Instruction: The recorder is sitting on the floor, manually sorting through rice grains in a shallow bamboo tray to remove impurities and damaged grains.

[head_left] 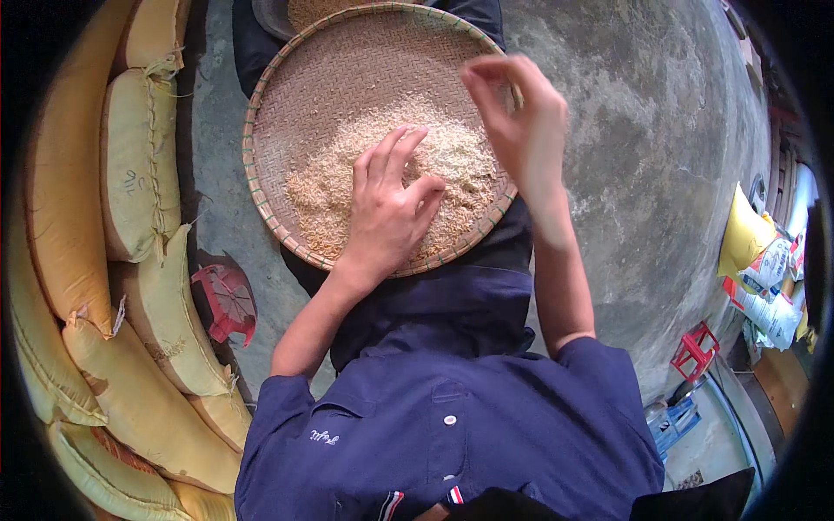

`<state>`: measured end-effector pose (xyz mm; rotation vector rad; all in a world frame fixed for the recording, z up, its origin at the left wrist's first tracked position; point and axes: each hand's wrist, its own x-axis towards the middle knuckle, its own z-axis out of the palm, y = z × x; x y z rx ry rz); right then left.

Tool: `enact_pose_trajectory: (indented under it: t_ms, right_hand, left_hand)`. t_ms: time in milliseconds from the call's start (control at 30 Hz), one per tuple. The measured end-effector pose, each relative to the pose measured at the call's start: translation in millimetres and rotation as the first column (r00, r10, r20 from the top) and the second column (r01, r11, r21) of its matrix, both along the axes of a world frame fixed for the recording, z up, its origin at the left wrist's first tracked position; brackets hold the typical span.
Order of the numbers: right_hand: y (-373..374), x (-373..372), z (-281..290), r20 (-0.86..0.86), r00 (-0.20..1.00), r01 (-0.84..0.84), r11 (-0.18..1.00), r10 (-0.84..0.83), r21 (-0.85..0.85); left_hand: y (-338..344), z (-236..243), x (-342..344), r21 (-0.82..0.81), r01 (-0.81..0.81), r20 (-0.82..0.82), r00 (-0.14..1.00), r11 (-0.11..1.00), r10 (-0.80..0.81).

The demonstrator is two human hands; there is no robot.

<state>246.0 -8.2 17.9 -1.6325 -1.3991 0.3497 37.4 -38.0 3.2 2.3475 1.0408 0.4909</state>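
A round woven bamboo tray (300, 82) rests on my lap. A heap of pale grain (326, 178), partly golden like unhusked rice, covers its nearer half. My left hand (389, 191) lies on the grain near the middle, fingers spread and bent, thumb apart from the index finger. Above the tray's right rim, my right hand (526, 117) is raised and slightly blurred. Its thumb and fingertips come together in a pinch; whatever is between them, if anything, is too small to make out.
Stuffed yellowish sacks (139, 165) are stacked along the left. A red plastic stool (226, 300) stands beside them. Past the tray's far rim is a container of brown grain (317, 10). At the right are a smaller red stool (695, 352), a blue crate (673, 425) and a yellow bag (745, 234).
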Motion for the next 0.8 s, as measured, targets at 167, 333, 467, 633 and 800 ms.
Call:
enact_pose_trajectory:
  t_ms: [167,333,467,633,800]
  right_hand:
    - [87.4,-6.1,16.0,0.095,0.993,0.054,0.993,-0.063,0.101]
    - [122.2,2.5,-4.4,0.330,0.942,-0.035,0.998,0.051,-0.053]
    - [85.3,10.8,6.4,0.309,0.930,-0.079,0.931,0.197,-0.357]
    - [11.4,27.5,-12.8,0.274,0.961,-0.008,0.999,0.020,-0.043]
    - [-65.7,32.0,-7.9,0.309,0.947,-0.013,0.976,0.082,-0.217]
  left_hand:
    - [-0.1,-0.4,-0.3,0.008,-0.026,-0.004,1.000,1.000,0.026]
    - [0.9,2.8,4.4,0.021,-0.009,-0.011,1.000,1.000,0.009]
    - [1.7,0.9,4.5,0.015,0.006,-0.029,1.000,1.000,-0.006]
    - [3.9,2.7,2.9,0.010,0.019,-0.016,1.000,1.000,-0.019]
    - [7.7,9.7,1.4,-0.052,-0.008,0.047,0.999,0.999,0.010]
